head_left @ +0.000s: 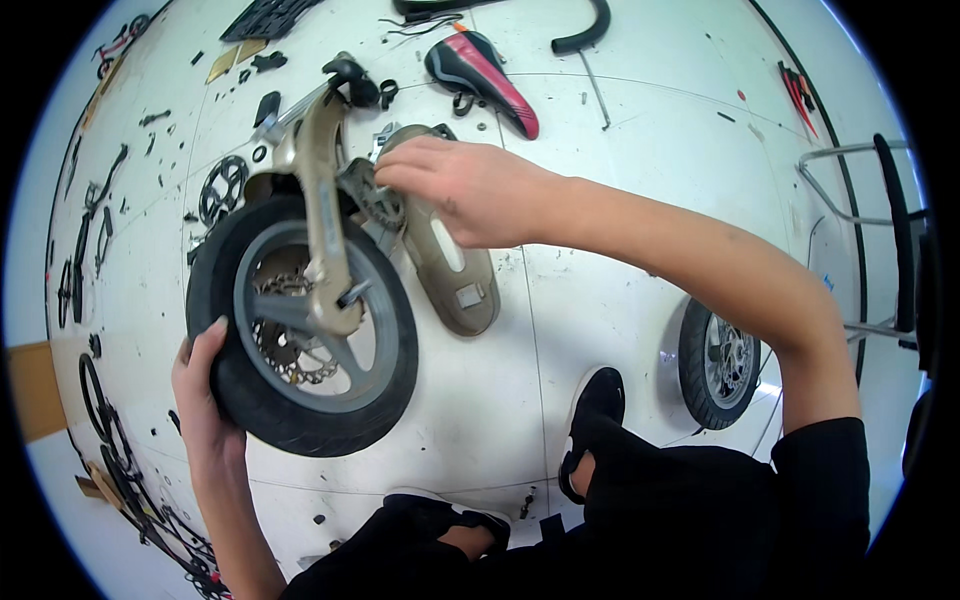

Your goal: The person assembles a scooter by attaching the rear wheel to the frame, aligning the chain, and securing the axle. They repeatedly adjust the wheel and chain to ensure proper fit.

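In front of me is a small folding-bike frame (pixel 445 265) in dull gold, with a fork (pixel 322 205) joined to a wheel (pixel 365 420). The wheel has a black tyre, grey spokes and a brake disc (pixel 290 340). My left hand (pixel 208 385) grips the tyre at its lower left, thumb on the near side and the other fingers hidden. Over the frame's upper part, my right hand (pixel 470 190) is closed, fingertips pressed together beside a toothed metal part (pixel 375 195). What those fingertips hold is hidden.
A black and pink saddle (pixel 485 80) lies on the white floor beyond. A second wheel (pixel 718 365) is at the right, near a metal-framed chair (pixel 895 230). A chainring (pixel 222 190) and several loose parts lie at the left. My shoes (pixel 597 410) are close below.
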`<state>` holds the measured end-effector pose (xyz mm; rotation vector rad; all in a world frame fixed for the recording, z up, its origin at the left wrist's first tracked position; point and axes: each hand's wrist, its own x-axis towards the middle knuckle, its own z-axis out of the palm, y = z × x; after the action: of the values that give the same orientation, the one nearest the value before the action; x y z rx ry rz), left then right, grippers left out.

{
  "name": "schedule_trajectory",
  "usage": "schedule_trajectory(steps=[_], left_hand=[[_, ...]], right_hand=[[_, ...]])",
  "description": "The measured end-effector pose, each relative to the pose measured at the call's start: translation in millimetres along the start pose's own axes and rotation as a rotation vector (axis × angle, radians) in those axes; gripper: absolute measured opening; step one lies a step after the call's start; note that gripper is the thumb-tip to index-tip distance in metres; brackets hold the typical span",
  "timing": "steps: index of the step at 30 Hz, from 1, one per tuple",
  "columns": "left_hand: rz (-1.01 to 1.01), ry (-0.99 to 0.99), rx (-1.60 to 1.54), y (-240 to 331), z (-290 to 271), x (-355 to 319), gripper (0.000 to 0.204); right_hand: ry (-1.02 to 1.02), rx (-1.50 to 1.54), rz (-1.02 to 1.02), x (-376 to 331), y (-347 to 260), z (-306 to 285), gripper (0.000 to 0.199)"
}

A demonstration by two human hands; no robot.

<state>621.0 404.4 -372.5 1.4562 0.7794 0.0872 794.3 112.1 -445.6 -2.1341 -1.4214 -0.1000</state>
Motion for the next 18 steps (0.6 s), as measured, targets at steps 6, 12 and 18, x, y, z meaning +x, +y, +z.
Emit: schedule_trajectory(steps=[6,12,18], left_hand=[[0.029,0.186,-0.033,-34.2,-53.6,22.7,0.031],[0.054,0.21,-0.078,-61.1,-89.4,39.6,0.034],[0.064,0.247,-0.102,-59.7,-87.1,28.0,0.043]], right_hand=[[-0.035,0.05,0.446,-74.5,20.8,25.8,0.047],[-0.205,0.175,0.517,-88.6,4.8,49.0,0.046],[-0.367,0.153,0.39,-27.9,-16.2,19.4,0.044]])
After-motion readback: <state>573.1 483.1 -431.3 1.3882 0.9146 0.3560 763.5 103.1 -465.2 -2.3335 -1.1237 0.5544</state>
